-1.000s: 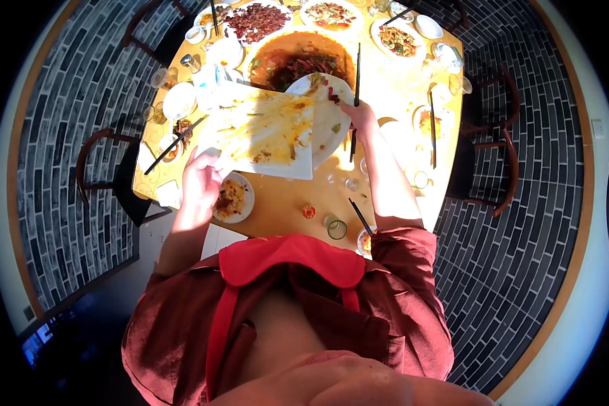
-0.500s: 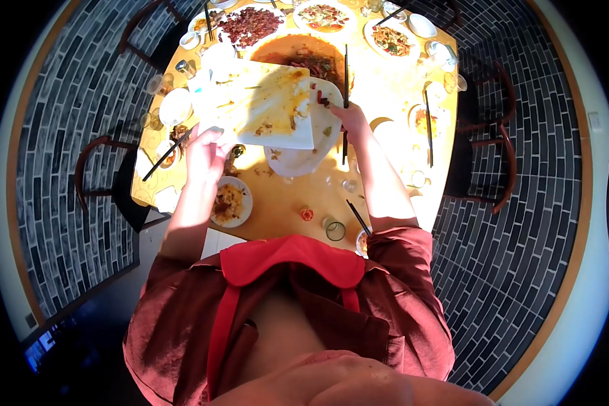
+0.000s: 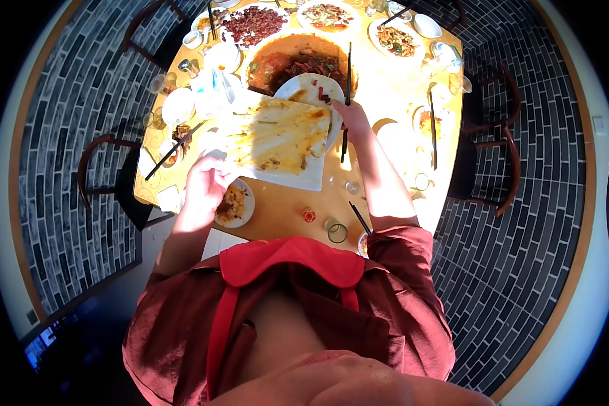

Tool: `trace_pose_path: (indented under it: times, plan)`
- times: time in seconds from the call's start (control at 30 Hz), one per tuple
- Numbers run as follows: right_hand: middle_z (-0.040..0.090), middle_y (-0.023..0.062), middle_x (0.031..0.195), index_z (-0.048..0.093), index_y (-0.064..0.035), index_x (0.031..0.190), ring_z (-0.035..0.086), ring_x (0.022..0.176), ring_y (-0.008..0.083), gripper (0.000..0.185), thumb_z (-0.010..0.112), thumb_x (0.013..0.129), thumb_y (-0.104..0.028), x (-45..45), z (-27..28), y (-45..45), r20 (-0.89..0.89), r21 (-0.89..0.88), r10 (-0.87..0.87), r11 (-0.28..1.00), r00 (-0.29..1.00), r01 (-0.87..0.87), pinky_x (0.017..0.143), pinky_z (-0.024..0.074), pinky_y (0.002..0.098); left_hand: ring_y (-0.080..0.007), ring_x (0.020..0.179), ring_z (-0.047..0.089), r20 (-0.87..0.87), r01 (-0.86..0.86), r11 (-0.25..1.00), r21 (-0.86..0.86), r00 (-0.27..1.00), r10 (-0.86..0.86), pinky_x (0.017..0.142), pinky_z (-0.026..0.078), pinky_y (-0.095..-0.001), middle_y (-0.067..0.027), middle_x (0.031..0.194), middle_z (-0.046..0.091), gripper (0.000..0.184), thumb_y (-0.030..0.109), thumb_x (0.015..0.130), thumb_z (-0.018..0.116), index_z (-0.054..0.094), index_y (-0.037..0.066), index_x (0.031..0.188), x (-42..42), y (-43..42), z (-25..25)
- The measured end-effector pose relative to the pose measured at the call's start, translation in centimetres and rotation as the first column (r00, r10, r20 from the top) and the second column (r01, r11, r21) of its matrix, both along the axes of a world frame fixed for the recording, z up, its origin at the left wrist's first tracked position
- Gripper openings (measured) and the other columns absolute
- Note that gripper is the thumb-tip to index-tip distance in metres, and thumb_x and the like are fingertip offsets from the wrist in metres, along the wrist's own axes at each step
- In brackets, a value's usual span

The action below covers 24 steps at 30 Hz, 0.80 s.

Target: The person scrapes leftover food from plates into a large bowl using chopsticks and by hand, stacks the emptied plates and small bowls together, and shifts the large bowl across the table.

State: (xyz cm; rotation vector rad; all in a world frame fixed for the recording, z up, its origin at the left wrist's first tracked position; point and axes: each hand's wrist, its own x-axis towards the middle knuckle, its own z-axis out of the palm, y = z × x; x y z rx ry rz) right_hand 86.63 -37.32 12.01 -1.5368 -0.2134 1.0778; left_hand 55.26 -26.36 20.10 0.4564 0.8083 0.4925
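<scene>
My left hand grips the left edge of a white rectangular plate smeared with yellow-brown sauce. This plate is over the left part of a white oval plate with red and dark food scraps. My right hand is closed on the oval plate's right edge. A pair of black chopsticks runs past the right fingers; I cannot tell whether they touch. Just beyond the plates is a big bowl of reddish broth and dark food. A round plate of leftovers lies below the rectangular plate.
Around the table stand a dish of dark red food, a plate of mixed food, a green-rimmed glass and a small red item. Chairs line both sides. Strong sunlight washes out the table's right part.
The rectangular plate has come down toward me with my left hand. More of the big bowl shows now. The oval plate has shifted slightly and is covered more at its lower part.
</scene>
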Motion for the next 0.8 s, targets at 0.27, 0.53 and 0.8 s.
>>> trace_pose_path:
  times: [0.27, 0.53, 0.8]
  plan:
    - [0.056, 0.0001, 0.064, 0.059, -0.0056, 0.087, 0.046, 0.047, 0.0087, 0.018, 0.055, 0.083, -0.023, -0.7, 0.1, -0.6, -0.061, 0.048, -0.059, 0.997, 0.996, 0.062, 0.041, 0.0339, 0.023, -0.0198, 0.072, 0.059, 0.054, -0.085, 0.995, 0.044, 0.995, 0.083, 0.077, 0.051, -0.0425, -0.0051, 0.081, 0.057, 0.032, 0.001, 0.069, 0.047, 0.05, 0.003, 0.101, 1.8, 1.2, -2.7]
    - [0.053, -0.0009, 0.06, 0.058, -0.0069, 0.082, 0.042, 0.044, 0.0081, 0.017, 0.055, 0.083, -0.024, -0.9, 0.3, -0.6, -0.053, 0.072, -0.071, 0.995, 0.996, 0.075, 0.04, 0.0305, 0.0232, -0.0278, 0.093, 0.058, 0.111, -0.135, 0.968, 0.209, 0.987, 0.114, 0.081, 0.05, -0.0433, -0.013, 0.102, 0.056, 0.044, 0.0, 0.069, 0.047, 0.044, -0.001, 0.113, 4.5, 1.8, -1.4]
    - [0.055, 0.0038, 0.07, 0.057, -0.0014, 0.092, 0.05, 0.053, 0.0118, 0.017, 0.052, 0.083, -0.016, 0.4, -1.3, -0.2, -0.035, 0.016, -0.032, 0.999, 0.999, 0.032, 0.044, 0.0375, 0.0246, -0.0274, 0.095, 0.057, 0.125, -0.047, 0.994, 0.1, 0.992, 0.034, 0.086, 0.047, -0.0441, -0.0147, 0.101, 0.058, 0.042, 0.001, 0.068, 0.048, 0.047, -0.004, 0.111, 1.9, 2.0, -1.4]
